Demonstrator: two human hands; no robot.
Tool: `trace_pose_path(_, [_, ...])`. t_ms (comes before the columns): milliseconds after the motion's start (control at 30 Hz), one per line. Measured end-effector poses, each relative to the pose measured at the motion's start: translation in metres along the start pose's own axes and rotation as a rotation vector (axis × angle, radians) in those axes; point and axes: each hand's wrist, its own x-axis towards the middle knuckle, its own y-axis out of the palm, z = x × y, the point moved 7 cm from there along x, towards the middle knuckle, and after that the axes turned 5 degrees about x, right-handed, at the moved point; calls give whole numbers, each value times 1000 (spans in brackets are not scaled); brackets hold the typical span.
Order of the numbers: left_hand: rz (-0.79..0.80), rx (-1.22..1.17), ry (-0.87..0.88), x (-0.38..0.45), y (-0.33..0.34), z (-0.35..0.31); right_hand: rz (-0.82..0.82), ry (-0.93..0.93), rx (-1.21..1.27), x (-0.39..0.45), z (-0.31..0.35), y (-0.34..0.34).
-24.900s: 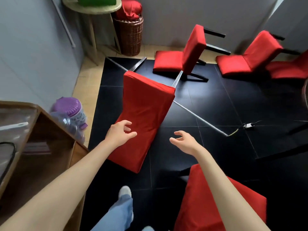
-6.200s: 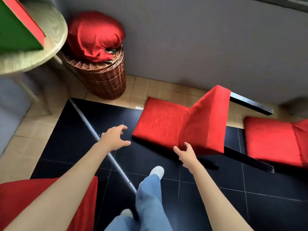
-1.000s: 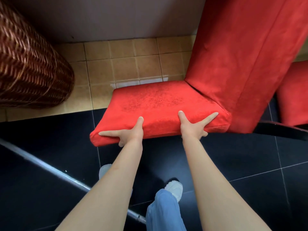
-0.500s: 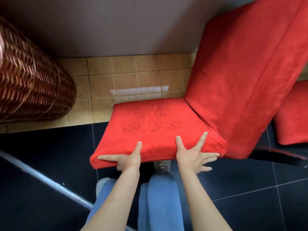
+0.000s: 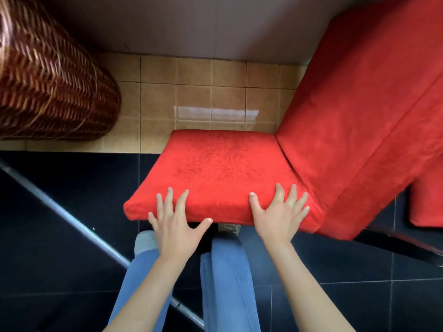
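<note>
At the far left we see a wicker basket [image 5: 55, 92] on the tan tiles by the wall, well apart from the work; below it a metal strip [image 5: 72, 221] runs slantwise over the dark floor [image 5: 60, 271] toward our trouser legs [image 5: 225, 283].

Next comes our left hand [image 5: 176, 226], spread flat on the near edge of the seat [image 5: 220, 168] of a red chair [image 5: 323, 144]; its fingers lie straight on the top face and its thumb stretches along the lower rim, pressing rather than clasping. The chair sits over the line where tan tiles meet dark ones; its seat is raised above our shoe [image 5: 229, 227], which shows just beneath it. Our right hand [image 5: 279, 216] lies likewise, fingers fanned near the corner where the seat meets the back [image 5: 359, 111]; neither hand curls round anything.

We judge the padding soft and the velvety cover a little slippery over a stiff frame; the chair is likely weighty and heavier toward the back, so flat palms could slide. A firmer hold would be under the seat rim, or with one hand on the back's edge.

The seat faces up and its front points left, toward the basket; the long axis runs along the back, which leans up and away to the top right. A dark leg [image 5: 407, 245] shows at lower right; whether every leg meets the floor we cannot tell. A second red cushion [image 5: 424, 207] lies just beyond.
</note>
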Motion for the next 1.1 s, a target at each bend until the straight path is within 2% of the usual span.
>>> trace_pose_path(200, [139, 218, 279, 25, 5, -21, 273, -414, -138, 14, -4, -4])
trace_pose_path(333, [215, 347, 420, 40, 15, -32, 390, -588, -444, 21, -10, 3])
trace_pose_path(433, [220, 452, 464, 43, 18, -37, 377, -634, -552, 24, -9, 7])
trace_pose_path(600, [203, 599, 505, 40, 21, -41, 366, -661, -600, 21, -5, 10])
trace_pose_path(833, [210, 547, 489, 43, 23, -40, 273, -785, -510, 18, 4, 2])
trace_pose_path(1100, [180, 476, 601, 48, 21, -35, 251, -774, -462, 14, 6, 0])
